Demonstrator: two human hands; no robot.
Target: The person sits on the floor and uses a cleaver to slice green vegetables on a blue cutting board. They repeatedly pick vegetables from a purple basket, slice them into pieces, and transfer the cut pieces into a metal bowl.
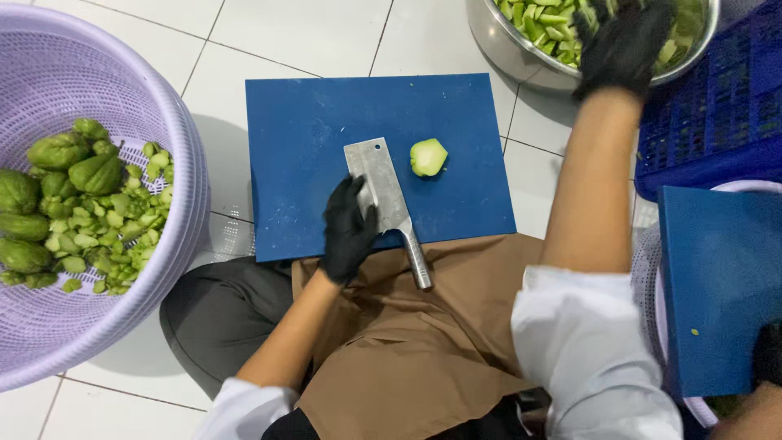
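Observation:
My left hand [348,231], in a black glove, lies over the near end of a steel cleaver [383,191] that rests flat on a blue cutting board [309,122]. A peeled pale-green chayote piece [428,156] sits on the board just right of the blade. My right hand [623,41], also black-gloved, reaches into a steel bowl [509,53] of cut green pieces at the top right. Its fingers are buried among the pieces, so what it holds is hidden.
A lilac plastic basket [175,122] at the left holds whole chayotes [96,173] and green trimmings. A blue crate [717,106] stands at the right. Below it, a second blue board [721,285] lies on a white basket, with another person's gloved hand [768,352] at its edge. The floor is white tile.

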